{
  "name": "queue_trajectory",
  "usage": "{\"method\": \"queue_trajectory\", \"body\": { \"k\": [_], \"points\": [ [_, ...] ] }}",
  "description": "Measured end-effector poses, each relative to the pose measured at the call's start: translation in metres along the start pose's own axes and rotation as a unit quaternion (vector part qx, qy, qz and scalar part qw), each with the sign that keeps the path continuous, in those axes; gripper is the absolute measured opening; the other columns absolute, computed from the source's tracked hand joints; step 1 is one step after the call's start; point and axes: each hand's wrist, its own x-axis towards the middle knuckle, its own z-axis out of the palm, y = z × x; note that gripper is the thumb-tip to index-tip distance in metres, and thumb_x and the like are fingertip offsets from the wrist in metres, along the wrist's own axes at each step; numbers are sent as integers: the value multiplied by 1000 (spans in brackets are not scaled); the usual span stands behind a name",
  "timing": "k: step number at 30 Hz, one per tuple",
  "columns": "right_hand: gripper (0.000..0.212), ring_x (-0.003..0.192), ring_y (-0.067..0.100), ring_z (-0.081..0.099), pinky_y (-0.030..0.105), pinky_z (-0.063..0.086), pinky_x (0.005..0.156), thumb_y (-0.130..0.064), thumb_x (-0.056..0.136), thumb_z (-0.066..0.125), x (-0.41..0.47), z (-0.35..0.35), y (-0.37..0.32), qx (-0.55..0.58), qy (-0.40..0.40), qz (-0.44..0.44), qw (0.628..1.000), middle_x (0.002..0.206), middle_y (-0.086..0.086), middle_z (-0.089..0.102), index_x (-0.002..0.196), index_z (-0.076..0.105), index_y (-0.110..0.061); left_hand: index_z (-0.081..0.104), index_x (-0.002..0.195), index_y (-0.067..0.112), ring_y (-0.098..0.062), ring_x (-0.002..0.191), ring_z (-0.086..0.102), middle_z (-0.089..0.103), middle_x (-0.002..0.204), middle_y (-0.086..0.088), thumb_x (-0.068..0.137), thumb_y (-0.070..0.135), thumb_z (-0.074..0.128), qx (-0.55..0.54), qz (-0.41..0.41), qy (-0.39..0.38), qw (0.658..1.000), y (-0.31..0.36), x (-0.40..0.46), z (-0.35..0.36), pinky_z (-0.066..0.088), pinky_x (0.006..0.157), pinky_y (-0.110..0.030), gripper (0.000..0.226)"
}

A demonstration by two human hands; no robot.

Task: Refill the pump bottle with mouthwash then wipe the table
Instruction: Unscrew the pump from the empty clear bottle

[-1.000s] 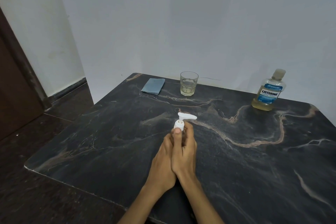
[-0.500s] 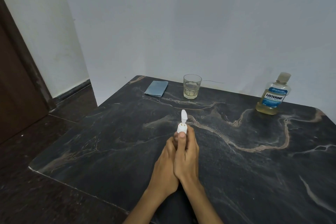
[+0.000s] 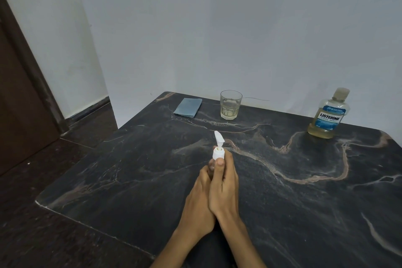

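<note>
Two hands meet around the pump bottle (image 3: 214,164) near the table's (image 3: 304,213) middle. Our left hand (image 3: 199,199) wraps the body to steady it; our right hand (image 3: 224,185) curls its fingers round the white collar (image 3: 218,154), thumb on it, likely to unscrew the pump. It stands upright, long axis vertical, nozzle (image 3: 218,137) pointing away toward the glass (image 3: 230,105). Mouthwash (image 3: 328,115) and cloth (image 3: 188,107) sit far back, out of the way.
</note>
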Motion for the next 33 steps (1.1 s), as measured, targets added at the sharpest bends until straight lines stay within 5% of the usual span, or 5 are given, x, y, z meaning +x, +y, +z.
{"method": "queue_trajectory", "body": {
  "k": [8, 14, 21, 25, 33],
  "points": [
    [69, 101, 13, 61, 43, 49, 89, -67, 87, 18, 3, -2, -7, -12, -8, 14, 1000, 111, 1, 64, 131, 49, -24, 27, 132, 47, 3, 105, 50, 43, 116, 23, 85, 63, 31, -19, 3, 12, 1000, 2, -1, 1, 48, 88, -27, 50],
    [32, 70, 11, 56, 45, 50, 71, -67, 91, 19, 22, -9, -43, 31, 56, -76, 995, 90, -18, 61, 110, 42, -55, 30, 136, 36, 3, 114, 46, 39, 128, 18, 91, 47, 40, 19, 28, 5, 999, 0, -2, 0, 46, 96, -27, 48],
    [28, 63, 3, 52, 19, 46, 64, -47, 99, 25, 71, -34, -95, 146, 98, -179, 968, 68, -16, 50, 121, 41, -42, 28, 132, 22, -11, 112, 53, 51, 123, 4, 94, 32, 48, 18, -29, 12, 999, 5, -3, -1, 47, 95, -33, 44],
    [32, 53, 1, 39, 21, 38, 50, -58, 94, 22, 92, -49, -90, 7, 77, -185, 980, 65, -16, 42, 122, 36, -51, 22, 141, 13, -14, 124, 47, 44, 139, -1, 95, 34, 46, 37, -34, 12, 999, 8, -3, 0, 42, 102, -33, 56],
    [27, 92, 16, 53, 29, 38, 83, -25, 102, 39, 81, -51, 16, -306, -118, -78, 942, 96, -7, 49, 118, 59, -19, 18, 145, 22, -6, 132, 41, 37, 148, 9, 94, 37, 49, 20, -14, 17, 1000, 4, -1, 0, 37, 105, -23, 61]
  ]
}}
